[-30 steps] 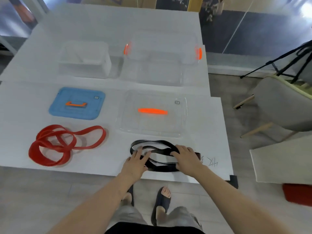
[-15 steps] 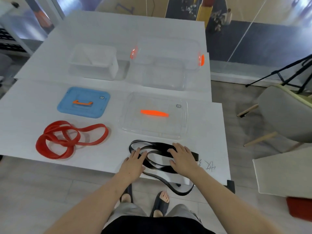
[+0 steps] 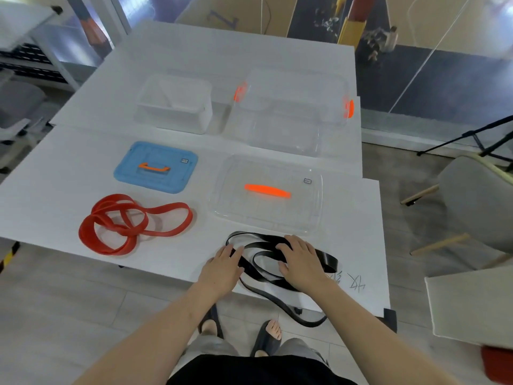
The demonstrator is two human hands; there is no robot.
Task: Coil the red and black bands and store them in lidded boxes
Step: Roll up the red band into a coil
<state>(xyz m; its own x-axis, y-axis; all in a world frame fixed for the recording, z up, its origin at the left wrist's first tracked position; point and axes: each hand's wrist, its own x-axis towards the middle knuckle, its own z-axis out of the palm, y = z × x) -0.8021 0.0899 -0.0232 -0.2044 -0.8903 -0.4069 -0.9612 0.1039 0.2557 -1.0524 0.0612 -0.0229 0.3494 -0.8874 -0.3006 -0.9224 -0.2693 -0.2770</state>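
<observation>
- One loop of the black band [image 3: 329, 262] hangs over the near table [image 3: 55, 190] edge. The rest lies flat on the near right of the table, loose and not yet coiled.
- Two hands rest on this band, likely to pin its strands so they can be gathered into a coil.
- The left hand [image 3: 222, 269] lies flat, with straight fingers pressing the band's left side and grasping nothing.
- The right hand [image 3: 302, 262] is spread over the band's middle, palm down, pressing rather than gripping. I cannot tell whether its thumb hooks a strand.
- The red band [image 3: 126, 230] lies untouched on the near left in a slack tangle of loops, well apart from the hands. It looks to be waiting its turn. That makes two bands, one red and one black.
- There are two lids just beyond the bands, both lying flat and off their boxes so the boxes stay open for loading. The blue lid [image 3: 158, 168] is beyond the red band and the clear lid [image 3: 277, 215] is beyond the black one.
- Farthest away are two open boxes, a small box [image 3: 175, 107] on the left and a large box [image 3: 291, 115] on the right. Each sits in line with a lid and a band, which suggests red goes left and black goes right.
</observation>
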